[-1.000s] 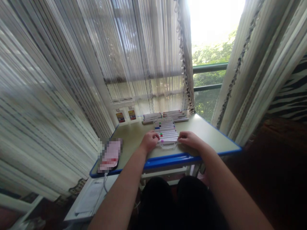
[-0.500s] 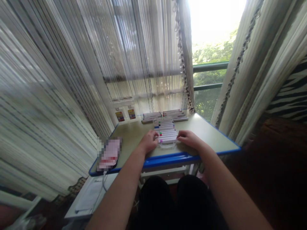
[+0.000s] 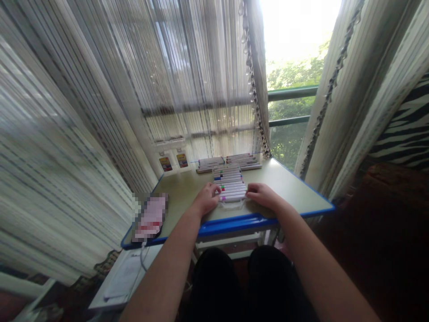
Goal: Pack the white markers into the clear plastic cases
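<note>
Slim white markers with coloured bands and ends lie side by side in a clear plastic case at the middle of the desk. My left hand is at the left ends of the nearest markers, its fingers curled and pressed against them. My right hand is closed at their right ends, with thumb and forefinger touching the tips. The nearest marker has a purple band; red, green and blue show on others. The undersides of both hands are hidden.
Two bundles of markers lie behind the case. A pixelated pink phone-like object with a white cable rests at the desk's left. Two clear pouches with labels stand by the curtain. The desk has a blue edge.
The whole view has shifted slightly, so everything sits a little further left. Both hands stay at the ends of the markers, with barely any motion of the fingers.
</note>
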Demonstrator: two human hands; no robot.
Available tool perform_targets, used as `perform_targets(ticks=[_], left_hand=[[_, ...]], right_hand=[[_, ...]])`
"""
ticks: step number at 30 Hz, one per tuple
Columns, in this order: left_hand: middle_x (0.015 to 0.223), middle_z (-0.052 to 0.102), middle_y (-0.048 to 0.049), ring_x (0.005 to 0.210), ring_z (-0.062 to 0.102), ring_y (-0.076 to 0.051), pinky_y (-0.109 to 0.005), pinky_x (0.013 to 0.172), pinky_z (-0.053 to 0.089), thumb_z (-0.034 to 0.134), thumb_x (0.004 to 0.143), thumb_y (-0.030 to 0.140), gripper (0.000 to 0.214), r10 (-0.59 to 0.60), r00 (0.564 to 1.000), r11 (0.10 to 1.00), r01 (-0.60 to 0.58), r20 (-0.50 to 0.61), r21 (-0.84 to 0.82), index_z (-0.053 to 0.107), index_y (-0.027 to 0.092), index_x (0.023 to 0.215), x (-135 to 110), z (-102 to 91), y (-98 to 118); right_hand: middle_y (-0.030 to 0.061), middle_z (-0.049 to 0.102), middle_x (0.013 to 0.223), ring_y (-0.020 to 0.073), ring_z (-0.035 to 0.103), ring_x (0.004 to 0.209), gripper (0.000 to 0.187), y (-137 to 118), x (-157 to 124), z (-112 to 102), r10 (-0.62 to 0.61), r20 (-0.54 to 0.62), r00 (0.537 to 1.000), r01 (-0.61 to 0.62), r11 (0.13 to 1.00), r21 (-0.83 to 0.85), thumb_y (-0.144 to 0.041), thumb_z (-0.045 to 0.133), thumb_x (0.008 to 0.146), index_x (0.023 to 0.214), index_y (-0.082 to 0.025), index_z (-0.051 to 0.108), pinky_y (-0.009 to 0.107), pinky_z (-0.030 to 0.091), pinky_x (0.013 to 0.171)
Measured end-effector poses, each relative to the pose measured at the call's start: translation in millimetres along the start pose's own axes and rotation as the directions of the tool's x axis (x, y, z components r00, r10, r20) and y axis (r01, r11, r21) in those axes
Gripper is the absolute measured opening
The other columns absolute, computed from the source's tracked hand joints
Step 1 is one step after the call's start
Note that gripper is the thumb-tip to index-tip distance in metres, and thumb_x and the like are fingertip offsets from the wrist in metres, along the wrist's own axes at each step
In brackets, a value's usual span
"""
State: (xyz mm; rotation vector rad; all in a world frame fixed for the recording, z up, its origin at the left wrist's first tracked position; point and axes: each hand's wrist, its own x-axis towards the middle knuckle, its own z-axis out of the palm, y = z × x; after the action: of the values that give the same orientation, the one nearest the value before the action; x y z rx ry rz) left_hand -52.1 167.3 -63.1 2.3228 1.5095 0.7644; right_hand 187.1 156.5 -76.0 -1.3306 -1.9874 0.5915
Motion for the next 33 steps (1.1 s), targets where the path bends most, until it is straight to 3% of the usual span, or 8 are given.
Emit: perform_targets(ticks=[8, 12, 14, 20, 24, 27, 30, 33], left_hand=[[0.09, 0.061, -0.0063, 0.082, 0.058, -0.017, -0.027, 0.077, 0.043, 0.051, 0.078, 0.023, 0.012, -0.012, 0.993, 0.999, 0.016, -0.117, 0.031, 0.062, 0.019, 0.078, 3, 0.6, -4], [0.082, 0.065, -0.009, 0.079, 0.061, -0.02, -0.029, 0.072, 0.043, 0.038, 0.087, 0.033, 0.028, -0.204, 0.959, 0.971, 0.224, -0.196, 0.087, 0.061, 0.016, 0.085, 13, -1.4, -1], [0.085, 0.067, -0.0114, 0.081, 0.062, -0.022, -0.03, 0.07, 0.043, 0.042, 0.085, 0.035, 0.027, -0.262, 0.95, 0.946, 0.288, -0.172, 0.15, 0.061, 0.016, 0.086, 25, -5.1, 6], [0.098, 0.066, -0.0154, 0.09, 0.063, -0.026, -0.032, 0.074, 0.044, 0.047, 0.08, 0.037, 0.026, -0.175, 0.965, 0.911, 0.234, -0.194, 0.341, 0.061, 0.017, 0.089, 82, -26.6, 29], [0.091, 0.065, -0.0112, 0.084, 0.063, -0.022, -0.03, 0.073, 0.045, 0.044, 0.082, 0.033, 0.021, -0.128, 0.924, 0.959, 0.208, -0.361, 0.191, 0.058, 0.018, 0.084, 103, -26.4, 7], [0.085, 0.063, -0.0057, 0.077, 0.061, -0.017, -0.028, 0.075, 0.046, 0.035, 0.087, 0.033, 0.024, -0.051, 0.818, 0.995, 0.091, -0.573, 0.041, 0.055, 0.02, 0.09, 103, -13.1, -20], [0.085, 0.062, -0.0053, 0.076, 0.059, -0.018, -0.029, 0.077, 0.046, 0.038, 0.086, 0.035, 0.022, -0.01, 0.826, 0.996, 0.057, -0.564, 0.065, 0.054, 0.02, 0.087, 100, -1.5, -34], [0.09, 0.063, -0.0081, 0.081, 0.06, -0.019, -0.031, 0.08, 0.046, 0.037, 0.087, 0.033, 0.023, -0.097, 0.837, 0.992, 0.127, -0.538, 0.018, 0.055, 0.018, 0.089, 100, 3.0, -35]], right_hand=[[-0.0003, 0.062, 0.065, 0.0127, 0.053, 0.063, 0.013, 1, -1, -1, -0.005, -0.022, 1.0, 0.007, 0.998, 0.06, -0.024, 0.054, 0.069, 0.072, -0.017, 0.065, 0.023, 0.038, 0.06], [0.0013, 0.065, 0.07, 0.0132, 0.054, 0.066, 0.02, 0, -1, -2, -0.036, -0.057, 0.998, 0.045, 0.984, 0.174, -0.027, 0.052, 0.072, 0.077, -0.016, 0.068, 0.023, 0.04, 0.062], [0.0013, 0.065, 0.069, 0.0129, 0.054, 0.064, 0.021, -1, 1, -2, -0.033, -0.069, 0.997, 0.042, 0.989, 0.143, -0.026, 0.051, 0.072, 0.078, -0.016, 0.069, 0.023, 0.04, 0.062], [0.0004, 0.063, 0.063, 0.0122, 0.052, 0.06, 0.021, -1, 5, 0, -0.004, -0.12, 0.993, 0.01, 0.999, 0.05, -0.022, 0.051, 0.072, 0.079, -0.018, 0.071, 0.023, 0.039, 0.059], [-0.0009, 0.059, 0.057, 0.0121, 0.049, 0.055, 0.02, -2, 10, 1, 0.008, -0.134, 0.991, -0.007, 1.0, 0.008, -0.021, 0.051, 0.073, 0.078, -0.02, 0.071, 0.023, 0.037, 0.055], [-0.0008, 0.059, 0.057, 0.0122, 0.049, 0.055, 0.02, -2, 14, 2, 0.016, -0.128, 0.992, -0.022, 0.999, -0.044, -0.022, 0.051, 0.074, 0.078, -0.02, 0.07, 0.024, 0.036, 0.056], [0.0004, 0.062, 0.063, 0.0131, 0.051, 0.059, 0.02, 2, 17, 4, 0.036, -0.145, 0.989, -0.045, 0.997, -0.057, -0.024, 0.05, 0.076, 0.081, -0.02, 0.069, 0.024, 0.038, 0.059], [0.0026, 0.066, 0.072, 0.0139, 0.056, 0.067, 0.019, 6, 22, 1, 0.104, -0.119, 0.987, -0.098, 0.994, 0.056, -0.029, 0.05, 0.078, 0.077, -0.019, 0.066, 0.024, 0.041, 0.062]])
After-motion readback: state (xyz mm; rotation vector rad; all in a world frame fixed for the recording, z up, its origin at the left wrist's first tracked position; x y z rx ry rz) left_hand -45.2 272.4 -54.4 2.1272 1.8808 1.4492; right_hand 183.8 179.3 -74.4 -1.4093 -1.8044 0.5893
